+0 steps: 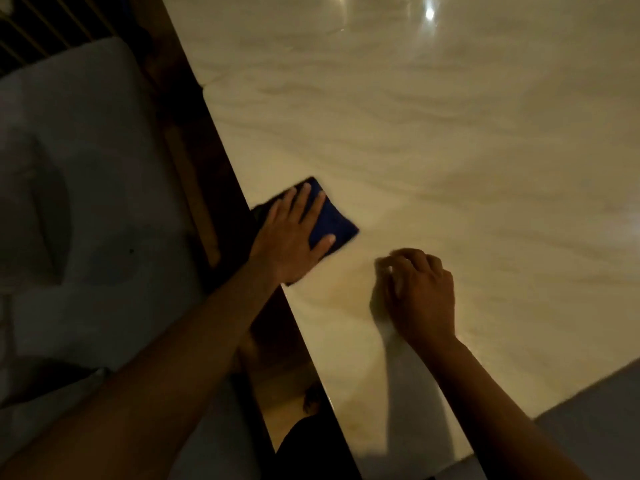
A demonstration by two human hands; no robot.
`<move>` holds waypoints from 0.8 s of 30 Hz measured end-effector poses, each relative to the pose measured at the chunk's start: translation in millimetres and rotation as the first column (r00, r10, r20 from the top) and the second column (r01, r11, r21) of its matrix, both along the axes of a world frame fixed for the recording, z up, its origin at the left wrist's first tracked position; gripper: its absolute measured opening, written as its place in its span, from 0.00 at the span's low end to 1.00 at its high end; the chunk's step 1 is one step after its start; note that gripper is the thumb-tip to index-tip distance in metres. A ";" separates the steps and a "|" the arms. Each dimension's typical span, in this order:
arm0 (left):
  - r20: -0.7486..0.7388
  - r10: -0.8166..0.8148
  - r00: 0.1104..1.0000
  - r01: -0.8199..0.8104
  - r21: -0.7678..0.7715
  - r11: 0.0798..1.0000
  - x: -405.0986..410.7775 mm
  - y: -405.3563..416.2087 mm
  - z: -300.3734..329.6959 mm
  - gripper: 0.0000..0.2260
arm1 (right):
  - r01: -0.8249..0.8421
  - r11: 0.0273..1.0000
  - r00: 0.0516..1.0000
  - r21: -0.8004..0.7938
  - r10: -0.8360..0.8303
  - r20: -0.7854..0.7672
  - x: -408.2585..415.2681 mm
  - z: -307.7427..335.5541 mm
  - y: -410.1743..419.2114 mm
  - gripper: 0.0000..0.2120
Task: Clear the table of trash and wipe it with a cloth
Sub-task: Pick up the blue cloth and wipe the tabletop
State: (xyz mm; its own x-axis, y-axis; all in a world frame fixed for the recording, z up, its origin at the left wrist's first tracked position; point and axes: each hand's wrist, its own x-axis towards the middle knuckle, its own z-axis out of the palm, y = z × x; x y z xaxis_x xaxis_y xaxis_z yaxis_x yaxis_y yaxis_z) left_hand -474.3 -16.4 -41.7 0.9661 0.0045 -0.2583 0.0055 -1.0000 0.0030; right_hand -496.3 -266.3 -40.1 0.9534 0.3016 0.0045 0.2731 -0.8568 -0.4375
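A folded dark blue cloth (331,221) lies at the left edge of the pale marble table (450,150), partly overhanging it. My left hand (294,237) lies flat on the cloth with straight, spread fingers pressing it down. My right hand (420,289) rests on the tabletop to the right of the cloth, its fingers curled under; I cannot make out anything inside them. No trash shows on the visible tabletop.
A dark wooden frame (207,174) runs along the table's left edge. A grey cushioned seat (79,188) stands beside it on the left. Lamp glare (429,13) reflects at the far side. Grey floor (595,424) shows past the table's near right corner.
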 end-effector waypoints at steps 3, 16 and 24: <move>0.021 0.135 0.991 -0.134 -0.053 0.990 29.7 7.4 -2.9 0.36 | -0.030 1.000 0.999 -0.008 0.030 0.039 24.4 -0.9 3.2 0.12; 0.088 -0.216 0.972 0.223 -0.074 0.972 109.7 106.1 -7.9 0.36 | -0.018 0.999 1.000 -0.040 0.019 0.023 97.8 3.7 92.8 0.17; 0.131 -0.185 0.974 0.196 -0.072 0.978 130.8 139.7 -17.5 0.33 | 0.057 0.995 0.997 -0.087 -0.061 -0.041 182.6 7.4 195.8 0.22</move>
State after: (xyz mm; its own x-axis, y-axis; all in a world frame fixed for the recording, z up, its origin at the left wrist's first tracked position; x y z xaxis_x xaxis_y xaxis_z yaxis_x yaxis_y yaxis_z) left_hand -343.6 123.3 -59.1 0.9713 -0.1994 -0.1295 -0.1908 -0.9787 0.0760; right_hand -313.7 -70.5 -32.7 0.9682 0.2425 -0.0612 0.2033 -0.9056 -0.3722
